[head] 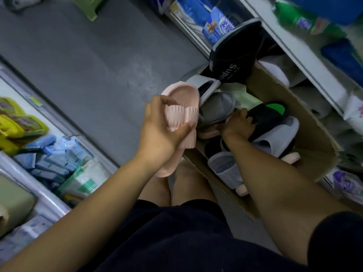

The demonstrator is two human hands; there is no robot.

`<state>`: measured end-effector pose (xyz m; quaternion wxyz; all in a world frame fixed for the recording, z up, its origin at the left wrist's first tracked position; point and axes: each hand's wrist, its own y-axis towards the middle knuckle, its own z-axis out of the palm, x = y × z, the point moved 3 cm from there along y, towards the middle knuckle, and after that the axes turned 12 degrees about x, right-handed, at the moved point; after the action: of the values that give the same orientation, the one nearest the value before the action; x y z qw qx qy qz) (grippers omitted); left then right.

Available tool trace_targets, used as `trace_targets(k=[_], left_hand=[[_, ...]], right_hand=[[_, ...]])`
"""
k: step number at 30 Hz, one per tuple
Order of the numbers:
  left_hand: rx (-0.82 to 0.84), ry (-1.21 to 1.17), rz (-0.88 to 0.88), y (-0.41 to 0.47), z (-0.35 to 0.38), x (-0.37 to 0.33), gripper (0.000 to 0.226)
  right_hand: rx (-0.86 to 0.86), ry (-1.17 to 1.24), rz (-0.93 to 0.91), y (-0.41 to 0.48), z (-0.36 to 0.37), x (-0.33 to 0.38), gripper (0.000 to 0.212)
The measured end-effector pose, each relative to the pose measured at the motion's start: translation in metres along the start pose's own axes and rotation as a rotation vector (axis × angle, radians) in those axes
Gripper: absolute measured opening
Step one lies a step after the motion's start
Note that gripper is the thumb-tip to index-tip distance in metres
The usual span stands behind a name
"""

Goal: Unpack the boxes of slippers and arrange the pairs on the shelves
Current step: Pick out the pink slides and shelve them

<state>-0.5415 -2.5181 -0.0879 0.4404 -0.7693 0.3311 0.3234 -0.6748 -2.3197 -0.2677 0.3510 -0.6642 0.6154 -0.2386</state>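
Left hand (160,134) round pink slipper (181,95) — "Supe" slipper (233,55)

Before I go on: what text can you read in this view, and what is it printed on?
"Supe": white letters on the strap of the propped-up black slipper; the rest is hidden.
"柔顺": it appears so, on the blue pack on the shelf.
Green pack and white bag: print too blurred to read.
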Motion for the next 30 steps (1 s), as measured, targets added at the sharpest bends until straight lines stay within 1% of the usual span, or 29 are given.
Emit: trace_targets(k=[2,3,8,10,13,16,18,21,25,28,30], left_hand=[[-0.008,-0.010,0.002,0.000,-0.001,0.001,0.053],[-0.012,-0.021,0.001,0.000,-0.003,0.002,0.053],[-0.014,-0.032,-0.001,0.001,-0.006,0.007,0.055],[-0.009,-0.052,-0.001,0.002,-0.005,0.009,0.055],[0.003,-0.085,-0.012,0.001,-0.005,0.009,0.056],[0.008,-0.117,-0.033,0.000,-0.008,0.006,0.054],[0.024,-0.123,-0.041,-0.002,-0.009,0.001,0.054],[0.074,-0.115,-0.051,-0.007,-0.009,-0.007,0.056],[0.137,-0.103,-0.082,-0.019,-0.010,-0.016,0.057],[0.178,-0.146,-0.111,-0.034,-0.014,-0.027,0.056],[0.213,-0.202,-0.122,-0.042,-0.017,-0.037,0.057]], right_hand=[[-0.089,-0.010,-0.021,0.004,0.002,-0.004,0.042],[-0.122,-0.005,-0.036,0.004,0.003,-0.007,0.037],[-0.162,0.092,-0.071,-0.005,-0.001,-0.020,0.032],[-0.185,0.131,-0.144,-0.010,-0.005,-0.028,0.031],[-0.226,0.305,-0.311,-0.028,-0.012,-0.043,0.026],[-0.284,0.454,-0.387,-0.055,-0.020,-0.063,0.023],[-0.305,0.554,-0.385,-0.075,-0.023,-0.076,0.022],[-0.328,0.710,-0.345,-0.107,-0.024,-0.087,0.014],[-0.311,0.977,-0.266,-0.156,-0.028,-0.091,0.007],[-0.352,1.075,-0.254,-0.197,-0.034,-0.094,0.006],[-0.379,1.177,-0.212,-0.222,-0.039,-0.097,0.007]])
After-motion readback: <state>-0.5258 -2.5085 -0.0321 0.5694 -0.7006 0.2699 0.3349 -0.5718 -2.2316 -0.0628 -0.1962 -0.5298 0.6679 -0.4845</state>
